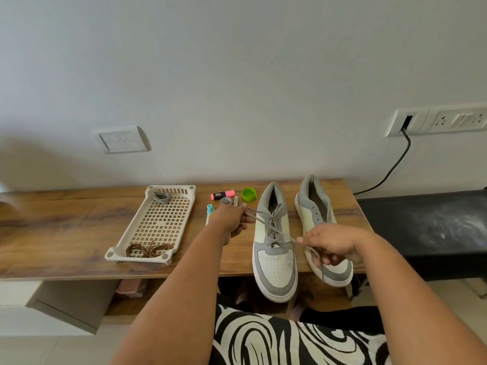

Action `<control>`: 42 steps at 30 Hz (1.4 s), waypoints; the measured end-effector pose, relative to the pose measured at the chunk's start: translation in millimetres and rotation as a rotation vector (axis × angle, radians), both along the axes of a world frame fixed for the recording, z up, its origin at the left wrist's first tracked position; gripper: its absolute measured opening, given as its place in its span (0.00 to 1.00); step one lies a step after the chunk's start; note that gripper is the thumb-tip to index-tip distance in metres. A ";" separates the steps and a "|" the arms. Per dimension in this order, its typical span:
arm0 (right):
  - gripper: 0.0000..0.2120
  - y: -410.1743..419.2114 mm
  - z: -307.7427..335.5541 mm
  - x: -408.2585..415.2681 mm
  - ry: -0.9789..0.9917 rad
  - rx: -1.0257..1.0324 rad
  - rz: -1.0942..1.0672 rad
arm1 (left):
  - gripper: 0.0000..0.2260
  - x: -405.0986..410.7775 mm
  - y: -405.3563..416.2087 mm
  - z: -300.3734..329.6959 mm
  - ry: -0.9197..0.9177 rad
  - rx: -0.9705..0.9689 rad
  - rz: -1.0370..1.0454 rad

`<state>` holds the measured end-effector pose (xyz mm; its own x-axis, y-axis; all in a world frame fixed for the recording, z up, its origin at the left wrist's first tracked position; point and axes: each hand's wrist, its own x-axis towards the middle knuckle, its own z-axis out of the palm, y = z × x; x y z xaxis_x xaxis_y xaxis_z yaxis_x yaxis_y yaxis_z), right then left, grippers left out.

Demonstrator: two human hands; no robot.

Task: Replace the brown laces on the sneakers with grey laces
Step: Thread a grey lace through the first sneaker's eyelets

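Under right hand (332, 239), sneaker (320, 222) half hidden

At centre right two white-and-grey sneakers (275, 243) carry a grey lace (274, 225) on the wood-brown desk (66, 227), beside a cream tray (158, 222) with brown laces (147, 250), a pink highlighter (223, 194), a green cap (248, 194), and black-and-white swirled fabric (276, 341) lower centre.

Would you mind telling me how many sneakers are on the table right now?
2. The left sneaker lies between the hands, already laced in grey; the right sneaker sits beside it, nearer the table's right end, partly covered by the right hand. None other shows.
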<state>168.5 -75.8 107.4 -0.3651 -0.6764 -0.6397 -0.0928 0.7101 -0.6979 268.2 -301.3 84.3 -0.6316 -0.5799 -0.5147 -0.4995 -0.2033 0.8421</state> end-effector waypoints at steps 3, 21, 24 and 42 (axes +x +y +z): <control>0.12 1.1 0.1 -4.8 -0.060 -0.202 -0.174 | 0.18 -0.6 0.1 2.7 -0.071 -0.118 0.016; 0.11 -20.8 -4.5 4.6 0.260 -0.405 -0.296 | 0.11 5.2 11.3 23.6 0.227 -0.372 -0.545; 0.09 -11.5 -1.0 -0.9 0.218 -0.325 -0.179 | 0.12 6.2 -1.3 17.0 0.225 -0.413 -0.447; 0.03 -63.6 -23.1 -12.2 -0.398 -0.804 -0.924 | 0.12 -16.4 1.3 1.3 0.078 -0.927 -0.553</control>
